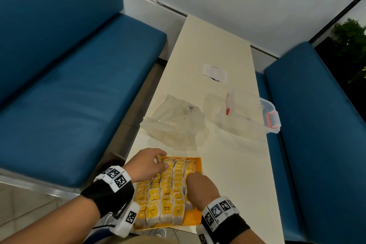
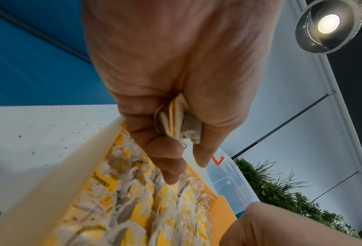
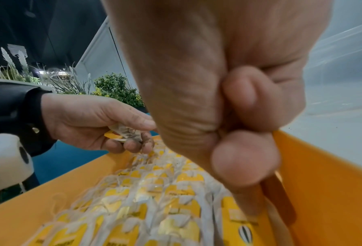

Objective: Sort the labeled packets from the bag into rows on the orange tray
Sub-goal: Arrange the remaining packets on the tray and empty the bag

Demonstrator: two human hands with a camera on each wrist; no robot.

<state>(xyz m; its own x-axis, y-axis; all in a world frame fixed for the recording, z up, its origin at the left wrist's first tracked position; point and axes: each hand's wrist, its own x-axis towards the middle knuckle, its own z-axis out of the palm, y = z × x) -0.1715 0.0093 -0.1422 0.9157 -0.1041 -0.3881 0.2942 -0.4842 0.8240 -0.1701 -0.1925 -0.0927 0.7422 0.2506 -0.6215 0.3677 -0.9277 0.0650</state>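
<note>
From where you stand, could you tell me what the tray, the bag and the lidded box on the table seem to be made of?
The orange tray looks like smooth moulded plastic: even colour, raised rim. The bag seems to be thin clear plastic film, crumpled and see-through. The box appears to be rigid transparent plastic with orange-red clips. The packets look like pale porous paper with yellow card labels.

packets (image 1: 166,194) partly hidden under both hands, tray (image 1: 197,161) near edge cut off, labels blurred

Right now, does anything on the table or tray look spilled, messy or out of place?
Yes: dark specks like spilled grit dot the white table beside the orange plastic tray, and the left hand has dirty fingertips. The rows of yellow-labelled packets look tidy.
</note>
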